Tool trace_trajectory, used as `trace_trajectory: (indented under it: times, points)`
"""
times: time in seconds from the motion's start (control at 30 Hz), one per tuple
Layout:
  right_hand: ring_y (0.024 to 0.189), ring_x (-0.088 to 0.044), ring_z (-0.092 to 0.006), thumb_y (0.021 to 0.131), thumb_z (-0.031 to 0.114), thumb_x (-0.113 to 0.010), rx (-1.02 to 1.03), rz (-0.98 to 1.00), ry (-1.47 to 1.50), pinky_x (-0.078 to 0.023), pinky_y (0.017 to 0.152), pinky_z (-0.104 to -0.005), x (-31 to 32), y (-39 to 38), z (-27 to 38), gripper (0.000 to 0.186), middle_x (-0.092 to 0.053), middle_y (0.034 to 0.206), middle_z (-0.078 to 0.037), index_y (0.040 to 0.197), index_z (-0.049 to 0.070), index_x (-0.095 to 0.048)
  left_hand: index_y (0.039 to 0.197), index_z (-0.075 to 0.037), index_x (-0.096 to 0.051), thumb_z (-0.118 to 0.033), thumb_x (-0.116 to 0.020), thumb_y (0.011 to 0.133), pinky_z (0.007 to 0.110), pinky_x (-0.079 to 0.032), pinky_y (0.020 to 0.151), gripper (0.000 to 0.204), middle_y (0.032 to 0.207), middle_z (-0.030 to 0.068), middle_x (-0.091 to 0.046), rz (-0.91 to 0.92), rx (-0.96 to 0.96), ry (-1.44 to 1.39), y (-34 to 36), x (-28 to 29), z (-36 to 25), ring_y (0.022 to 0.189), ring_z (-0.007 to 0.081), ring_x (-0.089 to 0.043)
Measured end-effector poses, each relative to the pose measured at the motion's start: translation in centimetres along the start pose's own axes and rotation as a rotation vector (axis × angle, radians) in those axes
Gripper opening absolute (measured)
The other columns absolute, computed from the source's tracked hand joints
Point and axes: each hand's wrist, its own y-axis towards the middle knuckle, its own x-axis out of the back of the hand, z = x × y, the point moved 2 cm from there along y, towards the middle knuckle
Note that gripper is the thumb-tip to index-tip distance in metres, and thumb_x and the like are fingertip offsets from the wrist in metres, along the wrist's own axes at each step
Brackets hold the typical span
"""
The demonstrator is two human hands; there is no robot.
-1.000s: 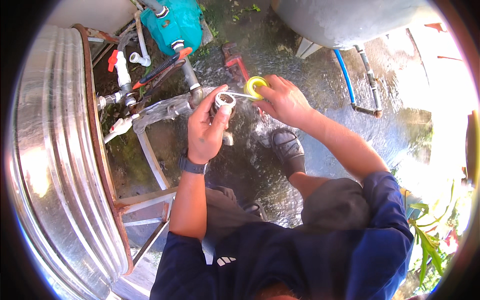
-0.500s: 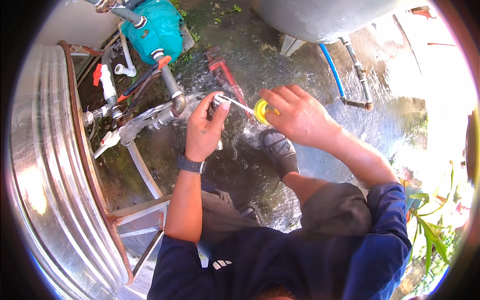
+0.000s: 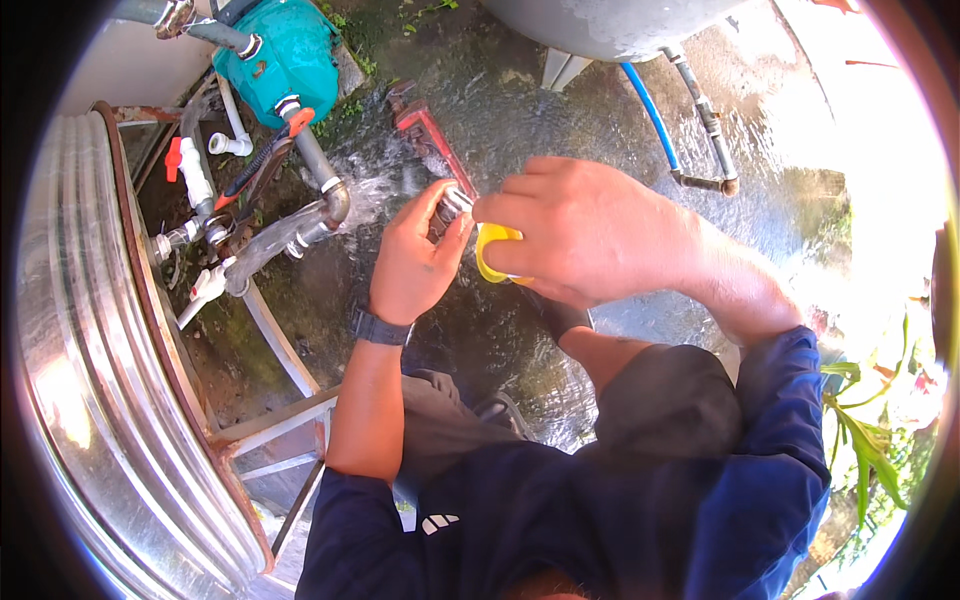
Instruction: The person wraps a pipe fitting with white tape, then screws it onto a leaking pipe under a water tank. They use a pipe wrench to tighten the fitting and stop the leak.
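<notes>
My left hand [image 3: 410, 265] grips a small metal pipe fitting [image 3: 452, 207] with white tape at its threads, thumb and fingers around it. Just to its right, my right hand [image 3: 575, 230] holds a yellow tape spool [image 3: 492, 254], with fingertips close to the fitting; part of the spool is hidden by the fingers. Beyond both hands a red pipe wrench [image 3: 425, 133] lies on the wet ground. A grey pipe elbow [image 3: 334, 208] stands left of my left hand, with water spraying beside it.
A teal pump or tank [image 3: 283, 60], white valves [image 3: 196, 170] and pliers [image 3: 250, 170] are at upper left, beside a steel tank [image 3: 120, 380] on a rusty frame [image 3: 270, 420]. A grey tank [image 3: 610, 25], blue pipe [image 3: 650, 110] and plant [image 3: 865, 450] are to the right.
The yellow spool has come lower and closer to the fitting. My right hand has swung over it, covering more of it and the tape. The view has shifted slightly.
</notes>
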Motion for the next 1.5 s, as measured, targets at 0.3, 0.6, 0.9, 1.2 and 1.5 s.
trace_trajectory:
  times: [0.3,0.6,0.9,1.2,1.5]
  points:
    - [0.088,-0.07,-0.031,0.086,0.025,-0.083,-0.147,0.046,0.579,-0.054,0.074,-0.0406,-1.3,2.7,-5.2,0.035,-0.072,0.094,-0.013,0.11,0.004,-0.069,0.116,0.0,-0.065,-0.016,-0.074,0.087,0.049,-0.053,0.076,0.035,0.101,0.0225,-0.067,0.197,-0.109,0.222,-1.2,-0.9,-1.4,0.09,0.0451,-0.066]
    - [0.065,-0.066,-0.0159,0.092,0.047,-0.078,-0.536,0.03,0.864,-0.054,0.062,-0.0326,-5.6,3.9,-8.9,0.049,-0.072,0.092,-0.009,0.107,0.001,-0.073,0.121,0.001,-0.067,-0.005,-0.07,0.085,0.035,-0.054,0.074,0.036,0.091,0.0117,-0.069,0.119,-0.18,0.134,-1.3,0.0,-3.3,0.079,0.0209,-0.068]
    - [0.065,-0.06,-0.0109,0.095,0.049,-0.073,-0.68,-0.057,1.057,-0.05,0.063,-0.0279,-7.2,3.0,-9.6,0.048,-0.067,0.086,-0.002,0.105,0.003,-0.074,0.115,0.002,-0.069,-0.004,-0.069,0.084,0.029,-0.051,0.068,0.031,0.085,0.0082,-0.067,0.072,-0.107,0.047,-1.3,0.9,-3.2,0.073,0.0127,-0.064]
    - [0.059,-0.049,-0.0052,0.099,0.043,-0.072,-0.772,-0.007,1.378,-0.039,0.054,-0.0245,-9.8,1.3,-10.0,0.038,-0.061,0.078,0.003,0.101,0.005,-0.072,0.116,0.003,-0.068,-0.004,-0.065,0.089,0.026,-0.05,0.066,0.028,0.086,0.005,-0.068,0.03,-0.124,-0.035,-1.8,1.2,-2.7,0.074,0.0081,-0.062]
    - [0.061,-0.054,-0.0114,0.102,0.037,-0.067,-0.831,-0.084,2.074,-0.042,0.056,-0.0277,-14.3,-1.3,-8.9,0.037,-0.066,0.088,-0.004,0.111,0.001,-0.067,0.134,0.002,-0.059,-0.007,-0.06,0.1,0.022,-0.047,0.064,0.036,0.102,0.0037,-0.067,-0.224,0.02,-0.503,-1.8,2.1,-1.1,0.08,0.0064,-0.058]
